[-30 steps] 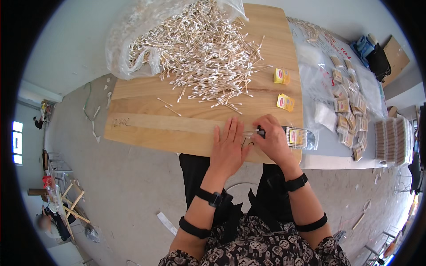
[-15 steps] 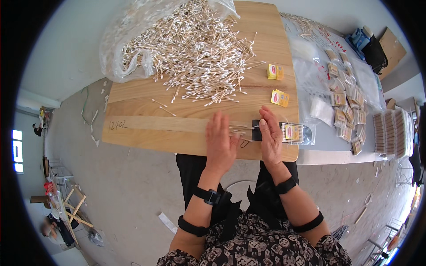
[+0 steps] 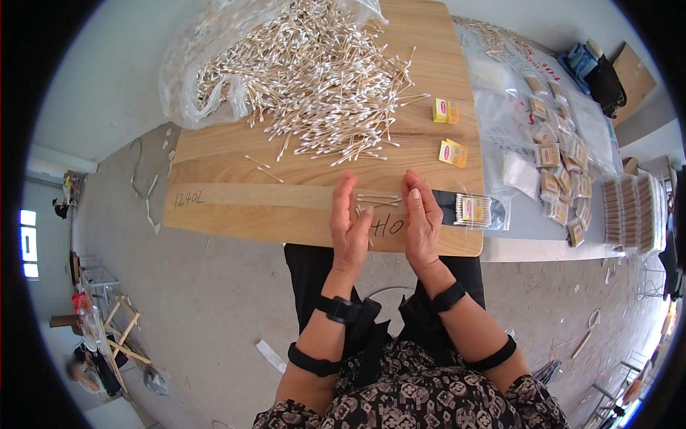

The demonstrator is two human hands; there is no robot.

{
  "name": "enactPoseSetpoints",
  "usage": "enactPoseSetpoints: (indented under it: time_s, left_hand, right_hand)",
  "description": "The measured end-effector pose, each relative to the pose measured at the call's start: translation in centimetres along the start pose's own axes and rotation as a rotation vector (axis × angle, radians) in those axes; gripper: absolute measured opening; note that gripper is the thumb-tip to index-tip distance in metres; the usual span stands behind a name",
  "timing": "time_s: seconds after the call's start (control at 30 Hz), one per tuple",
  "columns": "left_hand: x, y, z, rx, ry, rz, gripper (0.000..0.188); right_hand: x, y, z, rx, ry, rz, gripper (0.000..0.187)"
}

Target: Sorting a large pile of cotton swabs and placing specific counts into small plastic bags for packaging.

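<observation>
My left hand [image 3: 349, 227] stands on its edge at the near side of the wooden table [image 3: 236, 154], fingers stretched out. Facing it across a small gap is my right hand [image 3: 422, 225], also open. Between the two palms lie a few loose cotton swabs [image 3: 379, 197], some partly hidden by my left fingers and thumb. Just right of my right hand, a clear packet of cotton swabs [image 3: 472, 210] with a yellow card rests by the table's right edge. A black flat piece [image 3: 444, 206] lies between that hand and the packet.
A large heap of cotton swabs [image 3: 329, 93] spills from a clear plastic bag [image 3: 182, 79]. Two stacks of yellow cards [image 3: 444, 111] sit at the right. On the adjoining grey table are many filled packets [image 3: 561, 175] and stacked bundles [image 3: 634, 213]. Stray swabs [image 3: 264, 169] lie left of my hands.
My right hand has moved left, away from the black piece and packet. The loose swabs have shifted left and now lie between my palms. My left hand has stayed nearly in place.
</observation>
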State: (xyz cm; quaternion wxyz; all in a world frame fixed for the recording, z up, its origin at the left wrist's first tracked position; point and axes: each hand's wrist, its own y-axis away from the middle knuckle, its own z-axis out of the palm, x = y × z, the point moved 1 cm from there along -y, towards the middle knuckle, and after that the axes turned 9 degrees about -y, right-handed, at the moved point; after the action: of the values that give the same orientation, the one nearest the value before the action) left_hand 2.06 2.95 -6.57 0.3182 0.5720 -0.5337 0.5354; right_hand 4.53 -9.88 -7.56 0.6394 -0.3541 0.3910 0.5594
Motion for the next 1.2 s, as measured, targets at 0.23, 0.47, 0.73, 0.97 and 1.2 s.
enactPoseSetpoints:
  time_s: [0.23,0.47,0.73,0.97,1.2]
  left_hand:
    - [0.8,0.3,1.1,-0.296,-1.130,0.239,0.058]
    - [-1.8,-2.5,1.1,0.008,-0.712,0.109,0.042]
    - [-0.1,-0.8,-1.0,-0.265,-0.807,0.369,0.038]
    - [1.8,2.0,-0.1,-0.356,-1.073,0.268,0.059]
    - [2.2,-0.3,1.0,-0.386,-1.148,0.220,0.075]
  right_hand:
    - [-1.1,0.1,-1.3,-0.011,0.040,-0.001,0.028]
    - [-3.0,0.8,-1.5,-0.099,0.264,0.106,0.020]
    - [-3.8,1.5,-0.5,-0.524,0.982,-0.411,0.026]
    - [-3.6,0.1,-1.7,-0.405,0.890,-0.382,0.015]
    - [-3.5,0.4,-1.8,-0.098,0.490,-0.167,0.016]
